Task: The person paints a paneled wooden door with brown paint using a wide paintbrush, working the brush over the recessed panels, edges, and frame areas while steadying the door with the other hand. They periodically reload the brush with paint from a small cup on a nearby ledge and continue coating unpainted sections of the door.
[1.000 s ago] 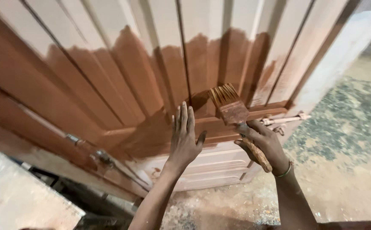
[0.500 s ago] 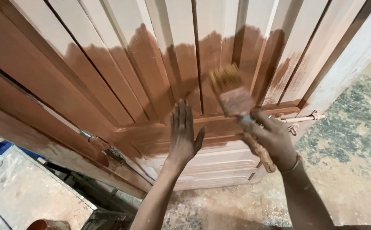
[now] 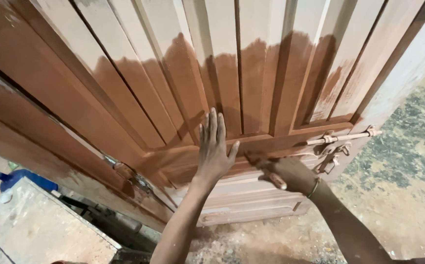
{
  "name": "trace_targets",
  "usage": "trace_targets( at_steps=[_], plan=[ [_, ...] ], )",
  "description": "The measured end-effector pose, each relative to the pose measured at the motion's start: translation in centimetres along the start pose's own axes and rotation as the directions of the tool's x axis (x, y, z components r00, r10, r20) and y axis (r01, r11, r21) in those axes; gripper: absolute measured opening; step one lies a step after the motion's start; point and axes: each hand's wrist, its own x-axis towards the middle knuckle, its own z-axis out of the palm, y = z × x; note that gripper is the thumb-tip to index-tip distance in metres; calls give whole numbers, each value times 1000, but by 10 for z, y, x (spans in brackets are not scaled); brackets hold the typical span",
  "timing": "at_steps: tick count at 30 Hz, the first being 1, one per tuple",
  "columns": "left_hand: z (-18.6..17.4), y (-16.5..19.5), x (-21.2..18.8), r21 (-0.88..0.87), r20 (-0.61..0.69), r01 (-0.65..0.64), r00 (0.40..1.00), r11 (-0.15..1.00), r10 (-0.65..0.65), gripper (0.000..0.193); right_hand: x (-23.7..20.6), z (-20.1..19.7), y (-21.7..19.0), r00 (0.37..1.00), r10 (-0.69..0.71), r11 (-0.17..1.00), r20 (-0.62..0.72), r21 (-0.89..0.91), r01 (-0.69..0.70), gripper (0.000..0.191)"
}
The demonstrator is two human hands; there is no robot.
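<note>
Against a half-stained panelled door (image 3: pixel 251 98), left hand (image 3: pixel 214 151) lies flat, fingers spread.
Right hand (image 3: pixel 288 173) grips a brush handle (image 3: pixel 276 180); lower boards brown, upper boards bare.

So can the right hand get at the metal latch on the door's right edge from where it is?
Probably yes: the right hand grips a brush beside the latch, with only open door surface between them.

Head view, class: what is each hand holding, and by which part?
Right hand grips a brush handle; bristles can't be seen. Left hand holds nothing, pressed flat on the door.
</note>
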Motion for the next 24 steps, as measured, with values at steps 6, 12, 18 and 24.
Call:
trace_targets(
  at_steps=[6, 12, 18, 24],
  plan=[
    [-18, -18, -1, 3, -10, 2, 1000, 1000, -2, 93, 19, -79, -20, 867, -200, 944, -456, -325, 47, 32],
    [-27, -33, -2, 48, -53, -5, 999, 999, 7, 90, 17, -119, -51, 750, -307, 894, -585, -447, 17, 33],
    [-35, -41, -12, 49, -32, 32, 999, 998, -30, 91, 52, -24, -51, 944, 215, 905, 251, -415, -96, 19],
    [-39, -50, -20, 44, -4, 51, 999, 998, -51, 93, 36, -11, -40, 960, -259, 929, 103, -244, 277, 34]
  ],
)
